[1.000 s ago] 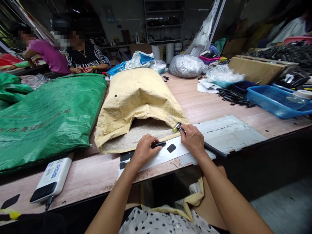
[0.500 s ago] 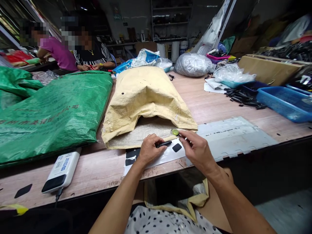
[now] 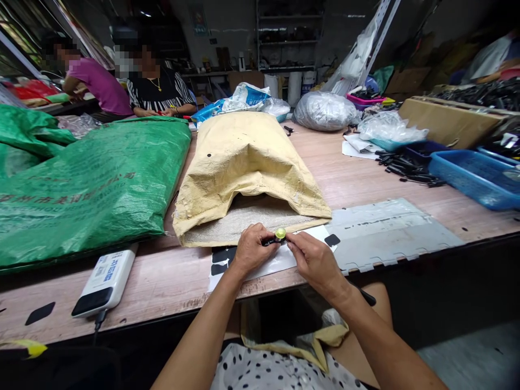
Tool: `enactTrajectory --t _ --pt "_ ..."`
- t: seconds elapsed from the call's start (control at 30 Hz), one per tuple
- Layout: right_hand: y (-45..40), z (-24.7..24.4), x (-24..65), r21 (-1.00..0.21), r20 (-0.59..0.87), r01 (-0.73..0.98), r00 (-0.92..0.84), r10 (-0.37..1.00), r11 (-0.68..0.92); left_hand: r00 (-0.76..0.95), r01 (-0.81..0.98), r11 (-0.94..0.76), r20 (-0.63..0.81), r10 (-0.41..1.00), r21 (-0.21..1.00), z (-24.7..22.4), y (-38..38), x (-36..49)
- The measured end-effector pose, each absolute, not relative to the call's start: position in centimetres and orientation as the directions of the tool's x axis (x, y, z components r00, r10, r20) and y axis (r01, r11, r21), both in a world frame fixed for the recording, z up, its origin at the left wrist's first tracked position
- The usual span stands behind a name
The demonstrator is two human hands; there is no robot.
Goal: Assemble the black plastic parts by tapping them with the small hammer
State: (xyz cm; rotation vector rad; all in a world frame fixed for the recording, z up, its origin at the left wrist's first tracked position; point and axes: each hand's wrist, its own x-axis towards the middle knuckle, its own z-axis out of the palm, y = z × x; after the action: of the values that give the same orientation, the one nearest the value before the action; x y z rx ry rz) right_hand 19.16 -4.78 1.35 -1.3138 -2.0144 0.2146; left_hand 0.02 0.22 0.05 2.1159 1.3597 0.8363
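Observation:
My left hand [image 3: 252,250] is closed round a slim black rod-like piece [image 3: 268,240], whose end sticks out to the right. At that end sits a small round yellow-green piece [image 3: 280,233], pinched in the fingertips of my right hand [image 3: 311,257]. The two pieces meet or nearly meet; I cannot tell whether they are joined. Under my hands lies a white sheet [image 3: 276,264] with black rounded patches [image 3: 219,268] at its left. Another black patch [image 3: 332,240] lies at the sheet's right end. Just behind is the open mouth of a yellow woven sack [image 3: 252,168].
A green sack [image 3: 93,179] and a white power bank [image 3: 106,281] with a cable are at left. On the right are a grey sheet [image 3: 390,233], black parts [image 3: 410,169] and a blue basket [image 3: 475,173]. Two people [image 3: 160,92] sit across the table. A yellow-edged bag [image 3: 333,336] is at my lap.
My right hand has come left and slightly down, bringing the round yellow-green piece to the end of the black rod-like piece. A black patch now shows farther right on the sheet.

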Motion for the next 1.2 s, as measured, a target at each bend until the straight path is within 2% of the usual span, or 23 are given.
enactTrajectory --t 0.17,0.33,0.53,0.87,1.2 --pt "-4.7 1.8 19.9 -0.521 0.533 0.734 -0.120 0.838 0.436 0.294 0.639 -0.359 0.215 0.931 0.681 0.1 0.2 0.1" --pt "-4.8 1.2 20.1 -0.506 0.487 0.744 -0.172 0.856 0.437 0.296 0.630 -0.360 0.216 0.931 0.688 -0.1 0.4 0.1" --pt "-3.6 1.0 21.4 -0.505 0.523 0.781 -0.062 0.850 0.368 0.311 0.643 -0.357 0.195 0.930 0.678 0.4 0.4 0.0" --pt "0.8 -0.7 25.1 -0.295 0.509 0.950 0.066 0.858 0.102 0.329 0.659 -0.347 0.159 0.931 0.667 0.4 0.5 -0.1" --pt "1.1 -2.0 25.6 -0.209 0.551 0.972 0.027 0.834 0.106 0.336 0.663 -0.360 0.168 0.927 0.657 0.1 0.5 -0.1"
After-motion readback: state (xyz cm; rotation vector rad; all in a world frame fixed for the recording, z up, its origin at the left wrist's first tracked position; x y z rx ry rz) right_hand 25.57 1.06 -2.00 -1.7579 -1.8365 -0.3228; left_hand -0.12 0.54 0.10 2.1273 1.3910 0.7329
